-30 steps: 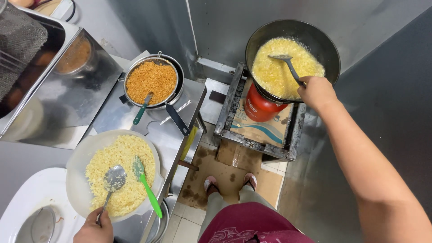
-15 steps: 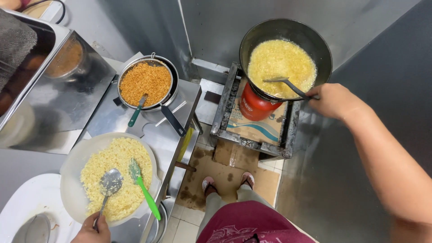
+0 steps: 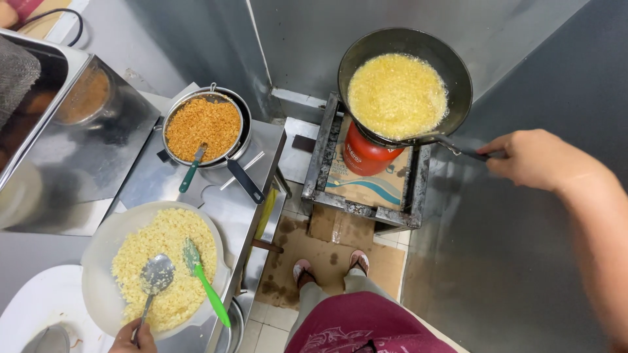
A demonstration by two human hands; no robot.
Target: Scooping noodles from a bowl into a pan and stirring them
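My right hand grips the dark handle of a ladle that rests on the near rim of a black wok. The wok holds bubbling yellow food in oil and sits on a burner frame above a red gas cylinder. My left hand at the bottom left holds the handle of a metal spoon lying in a pale bowl of raw yellow crumbs. A green spatula lies in the same bowl.
A strainer pan of fried orange crumbs with a teal-handled utensil sits on the steel counter. A steel tray stands at the left, a white tub at the bottom left. Cardboard covers the floor under my feet.
My right hand has drawn the ladle out of the wok's middle and back to its near rim. My left hand still holds the spoon in the bowl.
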